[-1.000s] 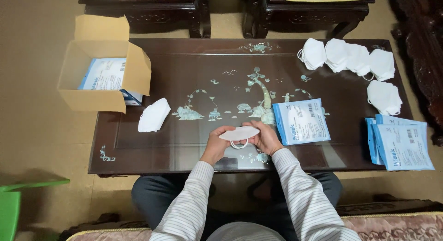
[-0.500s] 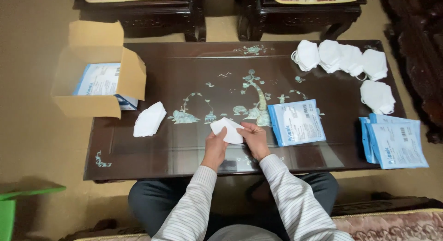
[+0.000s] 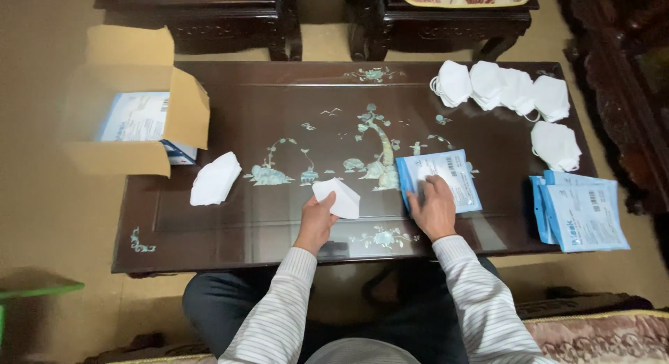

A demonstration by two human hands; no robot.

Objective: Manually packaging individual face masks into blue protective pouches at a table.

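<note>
My left hand (image 3: 317, 219) grips a folded white face mask (image 3: 339, 197) just above the dark inlaid table (image 3: 279, 113), near its front middle. My right hand (image 3: 433, 207) rests with its fingers spread flat on a blue and white mask pouch (image 3: 446, 170) lying to the right of the mask. Both sleeves are striped white.
Another folded white mask (image 3: 215, 178) lies at the left. An open cardboard box (image 3: 136, 103) with blue and white packs sits at the table's left end. Several white masks (image 3: 505, 89) line the far right; a stack of blue pouches (image 3: 578, 211) lies at the right edge. Dark chairs stand behind.
My right hand let go of the mask and moved right onto the blue pouch. My left hand now holds the folded mask alone.
</note>
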